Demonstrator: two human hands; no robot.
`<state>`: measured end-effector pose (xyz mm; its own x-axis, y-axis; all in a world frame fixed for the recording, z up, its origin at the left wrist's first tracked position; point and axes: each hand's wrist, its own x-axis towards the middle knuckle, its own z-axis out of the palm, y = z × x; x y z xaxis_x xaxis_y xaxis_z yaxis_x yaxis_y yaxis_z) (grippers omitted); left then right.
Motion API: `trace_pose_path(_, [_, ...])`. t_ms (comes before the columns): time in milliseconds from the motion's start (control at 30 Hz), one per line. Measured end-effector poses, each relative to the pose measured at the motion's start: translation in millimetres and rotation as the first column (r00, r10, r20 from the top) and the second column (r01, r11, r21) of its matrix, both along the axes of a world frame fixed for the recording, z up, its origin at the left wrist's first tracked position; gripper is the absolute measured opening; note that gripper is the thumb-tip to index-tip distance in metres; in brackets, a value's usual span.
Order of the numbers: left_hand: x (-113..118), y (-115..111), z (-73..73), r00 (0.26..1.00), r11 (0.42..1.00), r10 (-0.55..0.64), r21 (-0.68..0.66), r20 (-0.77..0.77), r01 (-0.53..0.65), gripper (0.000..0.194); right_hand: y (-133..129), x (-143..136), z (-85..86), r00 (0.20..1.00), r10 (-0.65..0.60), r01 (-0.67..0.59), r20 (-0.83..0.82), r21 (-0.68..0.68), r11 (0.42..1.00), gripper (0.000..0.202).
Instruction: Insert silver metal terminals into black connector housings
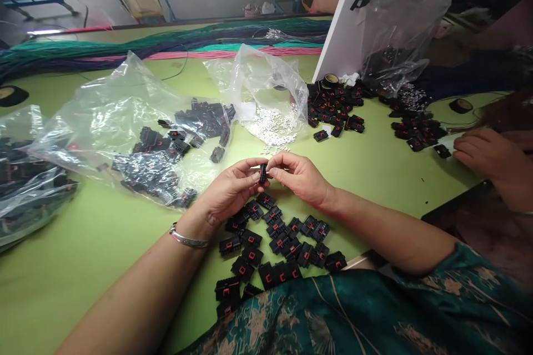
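My left hand (233, 188) holds a small black connector (263, 173) upright between thumb and fingers. Close against its right side is my right hand (302, 177), with thumb and forefinger pinched together; whatever is between those fingertips is too small to make out. Below both hands, several black connectors with red clips (280, 243) lie spread on the green table (116, 255). Beyond my hands, small white pieces (272, 125) spill from the mouth of a clear plastic bag (266, 72).
At the left are clear bags (104, 100) with black connectors. A heap of black connectors (333, 102) lies at the back right by a white board (343, 22). Another person's hands (487, 158) are at the far right. Bundled wires (166, 44) run along the back.
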<state>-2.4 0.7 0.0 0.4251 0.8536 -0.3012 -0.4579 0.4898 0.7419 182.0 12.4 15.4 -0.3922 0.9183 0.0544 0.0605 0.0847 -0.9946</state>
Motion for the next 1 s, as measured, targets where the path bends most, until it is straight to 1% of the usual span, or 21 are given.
trace_pose_path(200, [1.0, -0.6, -0.9, 1.0, 1.0, -0.015, 0.024, 0.011, 0.014, 0.03, -0.8, 0.2, 1.5, 0.99, -0.03, 0.007, 0.136, 0.17, 0.985, 0.009])
trace_pose_path(333, [2.3, -0.5, 1.0, 1.0, 1.0, -0.009, 0.027, 0.007, 0.009, 0.031, -1.8, -0.3, 2.1, 0.98, -0.056, 0.012, 0.189, 0.225, 0.974, 0.009])
trace_pose_path(433, [3.7, -1.2, 2.2, 1.0, 0.999, 0.001, 0.054, -0.022, 0.0, 0.03, -2.8, -1.4, 0.9, 0.977, -0.078, 0.032, 0.197, 0.23, 0.973, 0.007])
trace_pose_path(500, [4.1, -1.7, 2.1, 0.999, 0.996, 0.003, 0.091, -0.051, 0.001, 0.03, -3.5, -2.4, -0.8, 0.983, -0.089, 0.06, 0.162, 0.174, 0.983, 0.002])
trace_pose_path(533, [3.9, -1.9, 1.8, 0.998, 0.994, 0.006, 0.111, -0.068, 0.002, 0.03, -3.9, -2.8, -1.8, 0.987, -0.085, 0.07, 0.135, 0.116, 0.991, 0.002])
trace_pose_path(600, [2.6, -2.3, 0.8, 0.993, 0.989, 0.018, 0.149, -0.115, -0.001, 0.03, -4.9, -3.8, -3.8, 0.996, -0.065, 0.069, 0.064, -0.049, 0.996, 0.009])
trace_pose_path(667, [0.4, -2.6, -0.3, 0.984, 0.982, 0.037, 0.188, -0.175, -0.004, 0.03, -6.1, -4.6, -5.0, 0.999, -0.051, 0.048, -0.012, -0.22, 0.974, 0.016])
trace_pose_path(733, [-1.9, -2.9, -0.6, 0.971, 0.974, 0.044, 0.227, -0.234, 0.01, 0.03, -7.5, -5.4, -5.1, 0.997, -0.039, 0.016, -0.061, -0.332, 0.943, 0.02])
trace_pose_path(800, [-3.0, -3.1, 0.4, 0.962, 0.966, 0.03, 0.254, -0.271, 0.041, 0.029, -8.1, -5.6, -3.6, 0.998, -0.012, -0.013, -0.067, -0.37, 0.929, 0.021])
trace_pose_path(867, [-2.9, -2.8, 3.1, 0.968, 0.965, 0.014, 0.256, -0.251, 0.053, 0.028, -6.0, -4.0, -0.6, 0.999, 0.02, -0.035, -0.046, -0.351, 0.936, 0.022])
trace_pose_path(933, [-2.3, -1.1, 6.6, 0.983, 0.97, 0.041, 0.242, -0.177, 0.003, 0.029, 0.5, 0.7, 2.5, 0.998, 0.032, -0.046, -0.048, -0.303, 0.952, 0.023])
trace_pose_path(1000, [-2.6, 2.0, 9.2, 0.987, 0.973, 0.121, 0.209, -0.105, -0.097, 0.031, 11.4, 8.9, 4.0, 0.998, 0.001, -0.018, -0.07, -0.248, 0.969, 0.026])
